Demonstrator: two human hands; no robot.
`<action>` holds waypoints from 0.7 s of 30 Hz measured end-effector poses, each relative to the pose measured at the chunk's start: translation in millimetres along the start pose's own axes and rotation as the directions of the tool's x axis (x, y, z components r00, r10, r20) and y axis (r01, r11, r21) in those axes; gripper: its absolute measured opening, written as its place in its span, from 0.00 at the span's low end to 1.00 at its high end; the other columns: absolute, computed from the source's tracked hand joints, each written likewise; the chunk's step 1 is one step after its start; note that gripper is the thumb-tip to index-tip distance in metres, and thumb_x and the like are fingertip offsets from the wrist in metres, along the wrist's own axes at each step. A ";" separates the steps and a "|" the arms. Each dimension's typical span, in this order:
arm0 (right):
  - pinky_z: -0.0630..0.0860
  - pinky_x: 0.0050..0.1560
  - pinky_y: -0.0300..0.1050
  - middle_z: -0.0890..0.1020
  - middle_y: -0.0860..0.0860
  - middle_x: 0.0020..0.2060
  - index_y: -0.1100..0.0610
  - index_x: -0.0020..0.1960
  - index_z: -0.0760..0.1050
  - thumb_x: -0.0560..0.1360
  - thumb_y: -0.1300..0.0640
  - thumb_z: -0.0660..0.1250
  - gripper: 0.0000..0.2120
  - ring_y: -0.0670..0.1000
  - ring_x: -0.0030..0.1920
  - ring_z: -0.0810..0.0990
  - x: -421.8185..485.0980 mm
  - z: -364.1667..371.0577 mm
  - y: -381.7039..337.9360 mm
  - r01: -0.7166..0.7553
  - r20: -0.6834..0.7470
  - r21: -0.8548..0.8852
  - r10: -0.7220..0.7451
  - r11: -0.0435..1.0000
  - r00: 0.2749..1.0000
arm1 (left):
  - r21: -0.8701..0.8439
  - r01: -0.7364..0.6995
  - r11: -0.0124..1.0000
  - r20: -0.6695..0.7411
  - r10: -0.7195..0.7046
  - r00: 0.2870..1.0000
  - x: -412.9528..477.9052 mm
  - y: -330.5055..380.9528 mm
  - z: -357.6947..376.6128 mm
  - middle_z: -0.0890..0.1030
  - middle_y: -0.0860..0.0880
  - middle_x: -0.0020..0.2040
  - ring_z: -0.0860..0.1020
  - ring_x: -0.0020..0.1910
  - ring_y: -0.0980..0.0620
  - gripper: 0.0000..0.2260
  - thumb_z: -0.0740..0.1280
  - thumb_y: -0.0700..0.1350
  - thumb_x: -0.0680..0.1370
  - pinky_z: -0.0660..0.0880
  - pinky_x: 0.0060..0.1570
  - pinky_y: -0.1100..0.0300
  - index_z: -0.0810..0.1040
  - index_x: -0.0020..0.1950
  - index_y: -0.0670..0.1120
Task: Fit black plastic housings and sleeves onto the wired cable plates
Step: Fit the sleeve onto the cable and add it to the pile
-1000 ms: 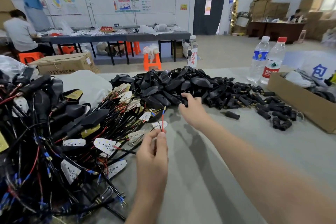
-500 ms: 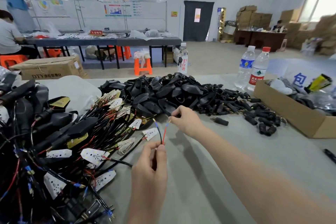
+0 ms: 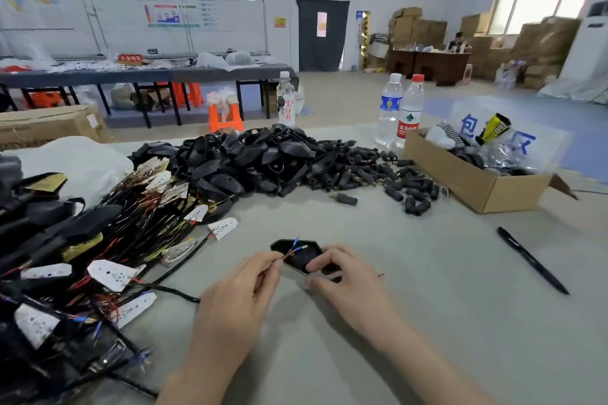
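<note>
1. As you look down, the grey counter (image 3: pixel 427 289) carries a tangled heap of wired cable plates (image 3: pixel 98 256) at your left.
2. Behind lie glossy black housings (image 3: pixel 250 158), with short sleeves (image 3: pixel 378 174) beside them.
3. Your right hand (image 3: pixel 348 276) pinches one angular, open-sided housing (image 3: pixel 296 256) near the counter's middle.
4. Your left hand (image 3: pixel 237 293) pinches thin red and blue wires (image 3: pixel 289 249), tips over that housing.

A black plastic housing (image 3: pixel 297 256) (hollow side up, pointed at both ends) is held over the near middle of the table, with thin red and blue wires (image 3: pixel 289 251) laid across its opening. Further housings (image 3: pixel 263 154) are heaped behind it, small black sleeves (image 3: pixel 362 171) are scattered to their right, and wired white plates (image 3: pixel 112 273) are tangled at the left.
</note>
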State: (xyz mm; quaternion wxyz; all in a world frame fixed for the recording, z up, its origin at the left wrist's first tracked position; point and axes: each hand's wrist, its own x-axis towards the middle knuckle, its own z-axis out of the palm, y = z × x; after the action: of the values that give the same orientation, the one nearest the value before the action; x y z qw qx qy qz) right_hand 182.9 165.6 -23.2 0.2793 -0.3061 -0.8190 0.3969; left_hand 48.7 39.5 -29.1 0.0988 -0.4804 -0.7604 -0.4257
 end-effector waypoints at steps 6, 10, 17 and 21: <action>0.72 0.56 0.35 0.79 0.40 0.53 0.39 0.44 0.80 0.76 0.57 0.71 0.11 0.39 0.53 0.77 4.7 -4.6 8.1 0.018 0.039 0.095 -0.022 0.995 0.999 | 0.037 -0.041 0.998 0.012 0.041 0.999 1.4 -6.6 6.0 0.80 0.63 0.46 0.81 0.41 0.60 0.07 0.63 0.55 0.80 0.79 0.37 0.55 0.80 0.52 0.58; 0.75 0.45 0.34 0.83 0.40 0.46 0.39 0.42 0.80 0.74 0.60 0.72 0.14 0.41 0.47 0.80 9.7 -5.5 12.8 -0.057 0.058 0.187 0.047 0.981 0.997 | 0.077 -0.072 0.994 0.020 0.071 0.997 3.6 -8.3 9.3 0.78 0.62 0.45 0.78 0.37 0.61 0.11 0.59 0.57 0.78 0.76 0.31 0.59 0.79 0.54 0.61; 0.79 0.41 0.48 0.83 0.47 0.46 0.42 0.43 0.74 0.73 0.60 0.73 0.14 0.51 0.40 0.84 10.7 -1.2 9.7 -0.101 0.078 0.381 0.076 0.919 0.994 | 0.080 -0.141 0.987 0.008 0.140 0.990 2.9 -11.6 13.5 0.79 0.63 0.46 0.77 0.37 0.63 0.12 0.60 0.53 0.79 0.74 0.32 0.61 0.82 0.56 0.59; 0.79 0.54 0.54 0.82 0.51 0.47 0.41 0.43 0.74 0.71 0.59 0.75 0.14 0.55 0.44 0.84 11.0 1.9 10.8 -0.126 0.057 0.387 0.113 0.913 0.992 | 0.040 -0.137 0.990 0.031 0.136 0.990 1.0 -10.8 13.1 0.79 0.63 0.48 0.78 0.40 0.63 0.12 0.59 0.53 0.79 0.75 0.35 0.60 0.81 0.56 0.58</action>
State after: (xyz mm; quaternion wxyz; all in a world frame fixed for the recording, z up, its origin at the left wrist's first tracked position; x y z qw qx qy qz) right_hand 177.4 177.9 -30.7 0.2962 -0.2874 -0.7080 0.5732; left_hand 42.8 48.0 -42.6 0.1270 -0.5351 -0.7357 -0.3952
